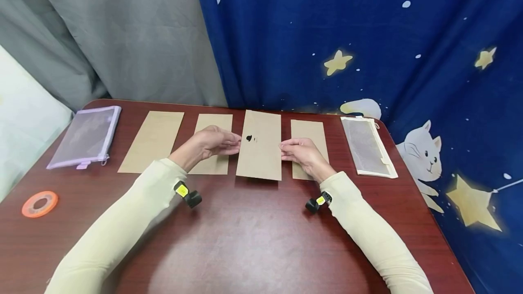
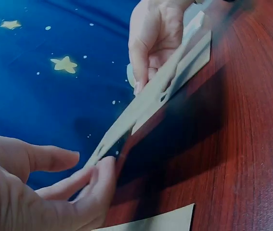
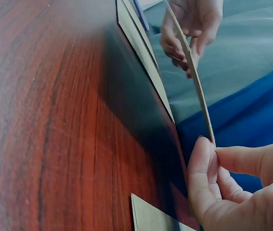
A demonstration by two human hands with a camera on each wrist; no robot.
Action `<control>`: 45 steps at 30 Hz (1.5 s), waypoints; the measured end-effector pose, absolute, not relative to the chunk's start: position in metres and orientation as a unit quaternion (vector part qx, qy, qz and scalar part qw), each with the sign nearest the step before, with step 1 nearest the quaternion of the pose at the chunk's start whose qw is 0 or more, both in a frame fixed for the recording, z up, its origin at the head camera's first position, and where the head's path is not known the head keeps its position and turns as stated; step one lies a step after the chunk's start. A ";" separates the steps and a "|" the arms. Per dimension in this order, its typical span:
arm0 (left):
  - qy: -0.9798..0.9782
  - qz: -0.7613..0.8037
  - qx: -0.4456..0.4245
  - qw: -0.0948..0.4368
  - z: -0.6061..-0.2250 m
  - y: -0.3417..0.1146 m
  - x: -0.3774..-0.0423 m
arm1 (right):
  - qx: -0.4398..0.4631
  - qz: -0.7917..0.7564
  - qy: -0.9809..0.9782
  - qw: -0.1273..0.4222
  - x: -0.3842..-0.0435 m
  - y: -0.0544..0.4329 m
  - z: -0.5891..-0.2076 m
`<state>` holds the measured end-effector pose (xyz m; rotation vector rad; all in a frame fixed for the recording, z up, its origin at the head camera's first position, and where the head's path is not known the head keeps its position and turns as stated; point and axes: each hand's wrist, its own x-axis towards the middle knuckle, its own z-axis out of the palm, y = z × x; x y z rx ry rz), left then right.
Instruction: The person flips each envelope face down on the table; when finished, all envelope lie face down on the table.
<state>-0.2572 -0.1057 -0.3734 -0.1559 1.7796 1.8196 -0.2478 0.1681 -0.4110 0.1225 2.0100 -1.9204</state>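
Note:
A flat, oblong brown kraft-paper piece [image 1: 260, 158] with a small black hat print is held tilted above the table, its shadow below it. Whether it is an envelope or a thin booklet, I cannot tell. My right hand [image 1: 304, 155] pinches its right edge between thumb and fingers, clearest in the right wrist view. At the left edge, my left hand [image 1: 212, 142] touches it with extended fingers; in the left wrist view the thumb [image 2: 61, 159] stands apart from the paper. Similar plain brown pieces lie behind the left hand [image 1: 214, 164] and the right hand [image 1: 312, 137].
Another brown piece [image 1: 153, 142] lies further left. A purple-edged mesh zip pouch [image 1: 83, 135] is at the far left, a white-edged one [image 1: 367, 146] at the far right. An orange ring-shaped roll [image 1: 40, 204] rests near the table's left edge. Curtains [image 1: 286, 35] hang behind the table.

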 end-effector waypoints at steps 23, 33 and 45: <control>0.621 0.758 -0.092 0.179 -0.338 -0.088 -0.261 | -0.177 -0.286 0.928 -0.164 -0.203 0.109 -0.331; 0.676 0.711 -0.082 0.175 -0.329 -0.083 -0.252 | -0.165 0.048 0.955 -0.242 -0.184 0.048 -0.340; 0.675 0.720 -0.075 0.145 -0.330 -0.078 -0.238 | -0.126 0.016 0.959 -0.253 -0.189 0.053 -0.333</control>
